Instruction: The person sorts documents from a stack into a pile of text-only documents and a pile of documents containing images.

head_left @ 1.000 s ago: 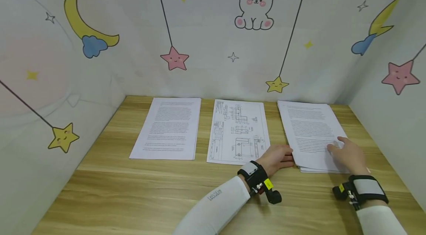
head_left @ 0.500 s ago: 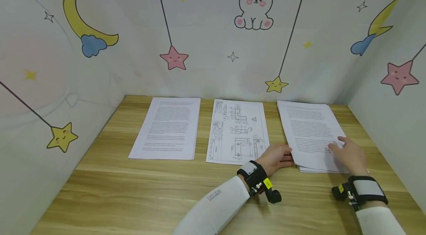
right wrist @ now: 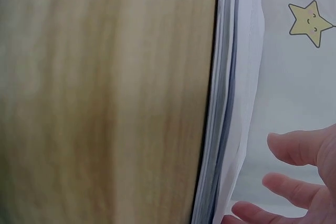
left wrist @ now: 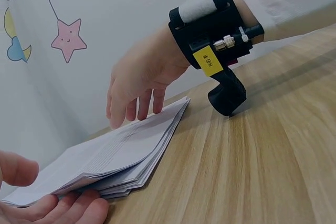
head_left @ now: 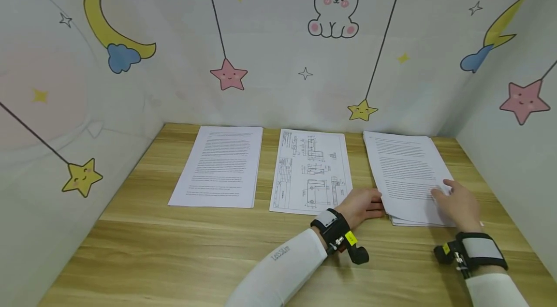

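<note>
A thick stack of printed paper lies at the table's right, its lower sheets sticking out unevenly at the front. At its left edge rests my left hand, fingers extended; the left wrist view shows those fingers against the sheets' side, the thumb raised apart. My right hand is at the stack's right side, thumb over the top page. Its fingers point down along the far edge in the left wrist view. In the right wrist view they are spread beside the layered paper edges.
A sheet with a technical drawing lies in the middle, its lower right corner behind my left hand. Further left is another printed stack. The wooden table meets a cartoon-printed cloth wall behind and at both sides.
</note>
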Available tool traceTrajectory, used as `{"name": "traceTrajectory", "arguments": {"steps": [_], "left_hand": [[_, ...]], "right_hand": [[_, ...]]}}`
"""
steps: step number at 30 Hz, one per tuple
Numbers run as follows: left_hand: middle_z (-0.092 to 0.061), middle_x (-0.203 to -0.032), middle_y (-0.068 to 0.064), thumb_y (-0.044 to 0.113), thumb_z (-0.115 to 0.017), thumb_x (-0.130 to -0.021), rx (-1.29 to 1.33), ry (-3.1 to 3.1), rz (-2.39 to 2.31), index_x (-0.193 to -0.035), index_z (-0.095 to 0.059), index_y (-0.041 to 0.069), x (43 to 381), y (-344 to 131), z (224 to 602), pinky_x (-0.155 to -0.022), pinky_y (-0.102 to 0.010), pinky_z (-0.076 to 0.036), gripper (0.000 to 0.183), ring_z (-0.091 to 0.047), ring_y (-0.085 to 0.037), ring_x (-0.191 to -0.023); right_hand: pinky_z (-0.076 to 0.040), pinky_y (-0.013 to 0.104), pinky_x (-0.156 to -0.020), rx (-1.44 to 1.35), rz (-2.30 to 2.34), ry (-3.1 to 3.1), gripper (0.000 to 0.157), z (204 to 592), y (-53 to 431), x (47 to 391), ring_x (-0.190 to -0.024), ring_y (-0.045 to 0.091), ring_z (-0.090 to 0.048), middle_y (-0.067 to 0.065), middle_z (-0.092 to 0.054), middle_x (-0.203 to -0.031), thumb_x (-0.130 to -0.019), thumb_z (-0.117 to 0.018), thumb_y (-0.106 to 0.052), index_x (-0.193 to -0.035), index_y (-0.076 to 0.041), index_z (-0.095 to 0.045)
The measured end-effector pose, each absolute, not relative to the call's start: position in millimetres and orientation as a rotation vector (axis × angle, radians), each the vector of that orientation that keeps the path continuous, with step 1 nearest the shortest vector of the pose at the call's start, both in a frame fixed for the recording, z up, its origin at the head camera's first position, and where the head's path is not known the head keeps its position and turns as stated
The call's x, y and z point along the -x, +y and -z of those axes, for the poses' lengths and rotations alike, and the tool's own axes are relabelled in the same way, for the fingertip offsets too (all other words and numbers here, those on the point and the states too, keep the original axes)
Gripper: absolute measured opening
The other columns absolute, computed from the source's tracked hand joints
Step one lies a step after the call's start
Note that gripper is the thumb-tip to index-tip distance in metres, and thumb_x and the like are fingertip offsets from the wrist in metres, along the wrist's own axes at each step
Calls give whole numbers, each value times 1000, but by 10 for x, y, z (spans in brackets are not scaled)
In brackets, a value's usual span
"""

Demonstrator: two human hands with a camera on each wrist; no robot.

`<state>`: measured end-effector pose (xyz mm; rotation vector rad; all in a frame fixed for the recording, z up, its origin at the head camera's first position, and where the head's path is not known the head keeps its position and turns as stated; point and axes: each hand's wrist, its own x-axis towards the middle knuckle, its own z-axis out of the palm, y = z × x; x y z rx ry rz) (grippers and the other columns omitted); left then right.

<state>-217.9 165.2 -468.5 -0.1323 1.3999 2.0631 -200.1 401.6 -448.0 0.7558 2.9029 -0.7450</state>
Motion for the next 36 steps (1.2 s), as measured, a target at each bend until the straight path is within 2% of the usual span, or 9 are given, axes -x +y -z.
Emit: {"name": "traceTrajectory", "arguments": {"steps": [7, 10, 16, 20, 23, 29, 33, 36], "left_hand": [[-69, -99, -14, 5, -58, -92, 153, 1414, -2064, -107, -68, -3, 2172, 1681, 4677, -91, -42, -57, 20, -68, -21, -87], [-70, -98, -13, 4, -58, -92, 156, 1443, -2062, -106, -68, -4, 2176, 1699, 4668, -91, -43, -58, 19, -68, -21, -88], [-72, -105, -15, 7, -56, -95, 109, 1589, -2050, -114, -65, -6, 2188, 1732, 4669, -89, -42, -58, 26, -71, -26, -99], [-72, -103, -13, 8, -56, -94, 105, 1728, -2041, -119, -65, -5, 2203, 1738, 4664, -83, -36, -58, 29, -69, -21, -93], [-70, -100, -9, 9, -57, -94, 103, 1813, -2023, -119, -67, -3, 2225, 1739, 4645, -77, -31, -54, 29, -64, -15, -87], [-65, -90, -3, 10, -60, -93, 73, 1962, -1926, -112, -70, 0, 2236, 1738, 4599, -66, -25, -44, 24, -55, -13, -78], [-59, -84, -1, 14, -61, -92, 25, 2073, -1815, -104, -69, 3, 2225, 1758, 4569, -61, -24, -38, 19, -51, -13, -74], [-63, -89, -1, 16, -61, -92, 13, 2124, -1768, -110, -70, 4, 2220, 1756, 4560, -63, -23, -38, 23, -51, -12, -76]], "right_hand": [[-39, 65, -102, -803, 788, 2888, 64, 4478, 4032, 1987, -129, 58, -37, 43, -34, -144, -99, -46, -28, -149, 9, -30], [-41, 64, -99, -800, 792, 2905, 62, 4478, 4019, 1980, -126, 57, -40, 42, -36, -143, -99, -47, -27, -148, 9, -33], [-44, 63, -94, -777, 813, 2930, 60, 4483, 3991, 1940, -120, 55, -42, 42, -38, -140, -99, -48, -25, -145, 11, -37], [-43, 64, -95, -762, 816, 2939, 59, 4477, 3985, 1924, -121, 56, -42, 42, -38, -141, -99, -47, -25, -144, 11, -37], [-42, 65, -98, -752, 807, 2938, 58, 4463, 3981, 1930, -124, 57, -41, 42, -38, -142, -100, -47, -26, -144, 11, -39], [-37, 67, -104, -731, 774, 2926, 58, 4467, 3989, 1948, -131, 59, -36, 42, -35, -145, -99, -47, -27, -143, 11, -40], [-34, 68, -106, -741, 778, 2905, 60, 4475, 4004, 1945, -133, 59, -33, 41, -33, -147, -99, -46, -28, -144, 11, -38], [-34, 68, -106, -743, 785, 2897, 60, 4481, 4007, 1936, -133, 59, -33, 41, -32, -148, -100, -45, -29, -145, 11, -37]]}}
